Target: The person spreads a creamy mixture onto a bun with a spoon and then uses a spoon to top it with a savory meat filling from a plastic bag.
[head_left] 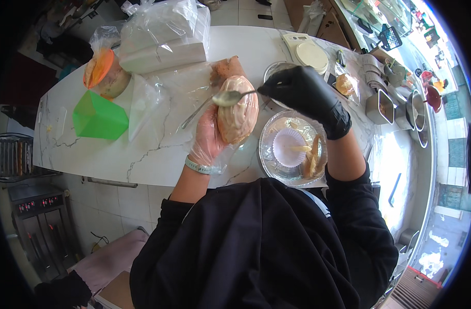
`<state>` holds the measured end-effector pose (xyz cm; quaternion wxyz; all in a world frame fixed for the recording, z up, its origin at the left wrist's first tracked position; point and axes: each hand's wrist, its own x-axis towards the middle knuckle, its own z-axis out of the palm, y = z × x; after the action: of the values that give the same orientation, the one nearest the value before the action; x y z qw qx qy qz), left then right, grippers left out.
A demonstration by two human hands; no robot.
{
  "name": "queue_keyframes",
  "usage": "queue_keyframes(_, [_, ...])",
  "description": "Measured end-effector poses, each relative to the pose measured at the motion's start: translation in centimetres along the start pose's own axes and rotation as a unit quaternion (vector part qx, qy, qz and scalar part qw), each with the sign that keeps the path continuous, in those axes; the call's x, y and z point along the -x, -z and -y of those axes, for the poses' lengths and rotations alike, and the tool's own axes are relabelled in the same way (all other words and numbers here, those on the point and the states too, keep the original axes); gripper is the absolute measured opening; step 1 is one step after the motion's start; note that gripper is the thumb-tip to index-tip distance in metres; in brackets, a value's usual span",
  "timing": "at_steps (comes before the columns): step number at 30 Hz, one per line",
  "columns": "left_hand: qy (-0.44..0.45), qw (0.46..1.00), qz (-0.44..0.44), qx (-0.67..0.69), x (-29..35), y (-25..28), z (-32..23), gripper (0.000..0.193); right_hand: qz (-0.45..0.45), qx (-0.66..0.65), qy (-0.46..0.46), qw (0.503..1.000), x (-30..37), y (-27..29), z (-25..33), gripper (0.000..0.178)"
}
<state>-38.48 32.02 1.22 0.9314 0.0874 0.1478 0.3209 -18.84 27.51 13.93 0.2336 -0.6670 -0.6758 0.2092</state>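
Note:
An oval bread roll [241,119], its top coated in pale cream, rests in my left hand [207,133], which wears a clear plastic glove and is closed around it from beneath. In my black-gloved right hand [310,95] a metal spoon [228,98] is pinched by its handle. The spoon's bowl carries some cream and lies over the roll's upper left part; whether it touches is hard to tell. Left of the roll, a thin metal handle [195,114] lies over the plastic. Behind it sits a brown crumb-topped piece [226,69].
A clear round tray [264,154] with a white paper liner [288,148] and bread scraps stands near my right forearm. Farther back are a kitchen scale [311,55] and metal containers [380,107]. A green container [100,117], an orange-rimmed tub [112,77] and a plastic-wrapped stack [163,41] stand left.

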Motion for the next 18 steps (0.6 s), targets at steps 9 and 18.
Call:
queue_keyframes(9, [-0.001, 0.999, 0.003, 0.034, 0.0, -0.5, -0.3, 0.04, -0.044, -0.059, 0.029, 0.997, 0.8, -0.3, -1.8, 0.019])
queue_keyframes(18, [0.007, 1.0, 0.0, 0.026, 0.0, -0.6, -0.1, 0.041, -0.051, -0.053, 0.073, 0.995, 1.1, -1.4, -1.7, 0.017])
